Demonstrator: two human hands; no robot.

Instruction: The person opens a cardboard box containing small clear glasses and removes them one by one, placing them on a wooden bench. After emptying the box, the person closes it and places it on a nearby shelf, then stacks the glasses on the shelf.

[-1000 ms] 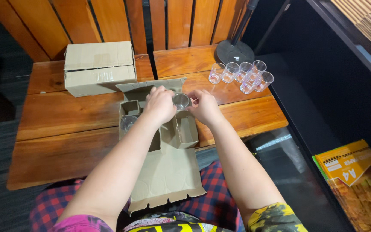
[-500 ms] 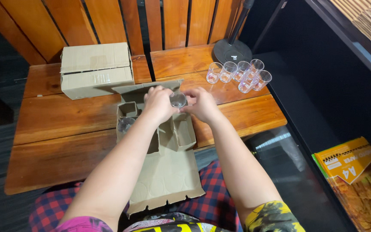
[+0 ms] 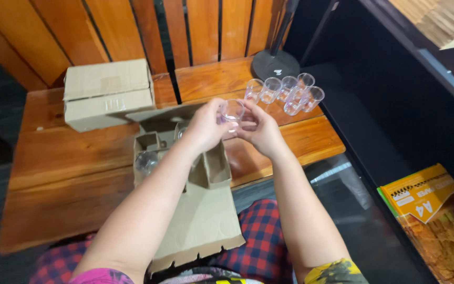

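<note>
Above the divided carton [image 3: 185, 158], both hands [image 3: 237, 129] cradle a clear glass [image 3: 232, 111].

Six clear glasses [image 3: 285, 92] on the table; one glass [image 3: 232, 110] held; two cardboard boxes [image 3: 109, 92].

Both the left hand [image 3: 206, 128] and right hand [image 3: 261, 132] have lifted the clear glass [image 3: 232, 111] above the divided carton [image 3: 182, 152].

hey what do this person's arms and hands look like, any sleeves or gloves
Both hands are bare: no gloves on the left hand or right hand, and no rings or watch that I can make out. The forearms are uncovered too. Short sleeves show only near the shoulders: a pink sleeve on the left, a yellow patterned sleeve on the right.
</note>
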